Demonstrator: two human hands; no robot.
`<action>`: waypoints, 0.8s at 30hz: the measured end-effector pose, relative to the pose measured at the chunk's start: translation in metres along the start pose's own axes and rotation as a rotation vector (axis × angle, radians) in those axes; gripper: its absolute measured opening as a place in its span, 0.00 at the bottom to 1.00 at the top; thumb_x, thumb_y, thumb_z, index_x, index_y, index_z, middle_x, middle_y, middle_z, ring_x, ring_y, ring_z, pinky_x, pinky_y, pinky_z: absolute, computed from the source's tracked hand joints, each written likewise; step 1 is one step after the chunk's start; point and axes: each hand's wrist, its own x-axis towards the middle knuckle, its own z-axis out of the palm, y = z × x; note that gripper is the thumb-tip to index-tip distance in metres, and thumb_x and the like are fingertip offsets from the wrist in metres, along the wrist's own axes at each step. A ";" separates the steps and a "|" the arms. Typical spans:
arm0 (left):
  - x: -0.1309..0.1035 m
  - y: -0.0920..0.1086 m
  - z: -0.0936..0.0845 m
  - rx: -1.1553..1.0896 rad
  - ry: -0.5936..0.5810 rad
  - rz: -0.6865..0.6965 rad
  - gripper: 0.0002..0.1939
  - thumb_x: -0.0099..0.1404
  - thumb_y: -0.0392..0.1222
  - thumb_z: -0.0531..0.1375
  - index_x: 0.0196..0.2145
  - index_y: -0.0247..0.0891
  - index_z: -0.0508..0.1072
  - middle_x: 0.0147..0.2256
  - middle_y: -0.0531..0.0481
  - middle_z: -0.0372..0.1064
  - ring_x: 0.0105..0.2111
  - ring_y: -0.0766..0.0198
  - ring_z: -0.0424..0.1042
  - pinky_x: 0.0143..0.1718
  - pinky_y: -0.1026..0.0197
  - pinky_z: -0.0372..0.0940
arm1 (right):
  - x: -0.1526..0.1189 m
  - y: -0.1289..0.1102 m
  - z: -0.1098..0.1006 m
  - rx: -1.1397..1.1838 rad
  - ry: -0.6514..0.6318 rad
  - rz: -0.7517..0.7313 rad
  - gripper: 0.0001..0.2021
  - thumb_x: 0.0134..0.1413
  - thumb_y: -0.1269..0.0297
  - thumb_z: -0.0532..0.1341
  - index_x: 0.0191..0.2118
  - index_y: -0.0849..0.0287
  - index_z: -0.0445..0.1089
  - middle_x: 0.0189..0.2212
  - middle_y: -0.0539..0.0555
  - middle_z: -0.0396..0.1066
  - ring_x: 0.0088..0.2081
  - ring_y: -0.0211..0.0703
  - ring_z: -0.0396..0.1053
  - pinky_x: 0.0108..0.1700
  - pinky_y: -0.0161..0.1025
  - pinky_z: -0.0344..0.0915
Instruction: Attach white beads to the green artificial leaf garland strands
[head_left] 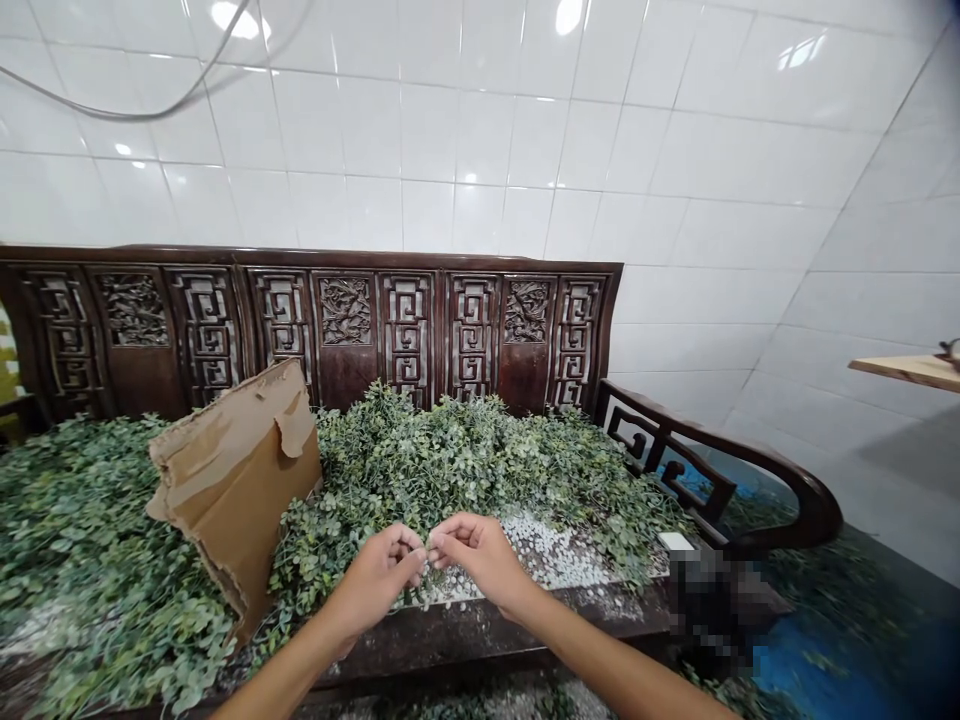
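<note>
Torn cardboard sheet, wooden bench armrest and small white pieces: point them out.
Torn cardboard sheet point(247, 490), head view: brown face, below the ripped edge.
Wooden bench armrest point(820, 512), head view: curved outer end.
Small white pieces point(559, 562), head view: middle of the scattered patch.

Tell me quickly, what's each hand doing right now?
Left hand: pinched closed; any held item can't be made out.
Right hand: pinched closed; likewise unclear.
</note>
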 end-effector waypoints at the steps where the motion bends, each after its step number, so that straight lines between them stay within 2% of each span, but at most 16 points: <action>1: 0.000 0.000 0.000 0.025 0.005 0.016 0.15 0.56 0.55 0.59 0.29 0.39 0.67 0.23 0.55 0.64 0.26 0.63 0.66 0.30 0.62 0.61 | 0.000 0.000 0.001 -0.004 0.009 -0.013 0.17 0.41 0.50 0.70 0.29 0.61 0.76 0.23 0.52 0.76 0.26 0.41 0.73 0.33 0.39 0.70; 6: -0.001 0.004 0.001 0.199 0.069 0.101 0.13 0.61 0.52 0.54 0.29 0.40 0.67 0.20 0.57 0.58 0.23 0.64 0.61 0.26 0.64 0.55 | -0.002 -0.003 0.003 -0.006 0.043 -0.046 0.16 0.43 0.51 0.70 0.29 0.61 0.76 0.24 0.53 0.76 0.28 0.42 0.73 0.36 0.40 0.71; 11: -0.001 0.005 0.001 0.269 0.136 0.193 0.14 0.63 0.49 0.52 0.24 0.40 0.66 0.22 0.55 0.61 0.26 0.63 0.60 0.28 0.64 0.54 | -0.005 -0.004 0.008 0.027 0.059 -0.030 0.17 0.43 0.50 0.70 0.30 0.61 0.77 0.24 0.53 0.76 0.28 0.43 0.74 0.35 0.39 0.71; 16: -0.003 0.008 0.001 0.288 0.163 0.183 0.14 0.63 0.50 0.51 0.23 0.40 0.63 0.22 0.55 0.58 0.26 0.63 0.58 0.28 0.64 0.53 | -0.006 -0.006 0.014 0.094 0.089 0.007 0.18 0.40 0.49 0.71 0.29 0.61 0.76 0.25 0.54 0.76 0.29 0.43 0.74 0.37 0.41 0.71; 20: -0.007 0.016 0.002 0.234 0.154 0.114 0.15 0.62 0.52 0.51 0.23 0.41 0.62 0.19 0.57 0.53 0.22 0.64 0.56 0.25 0.65 0.52 | -0.007 -0.010 0.016 0.076 0.088 0.008 0.18 0.41 0.49 0.70 0.29 0.61 0.76 0.25 0.54 0.76 0.29 0.43 0.73 0.37 0.41 0.71; 24: -0.006 0.017 0.004 0.187 0.154 0.097 0.16 0.61 0.54 0.52 0.23 0.41 0.62 0.19 0.58 0.54 0.20 0.66 0.57 0.23 0.65 0.52 | -0.007 -0.010 0.017 0.101 0.084 0.006 0.19 0.41 0.48 0.70 0.29 0.61 0.75 0.25 0.53 0.76 0.29 0.43 0.73 0.38 0.42 0.70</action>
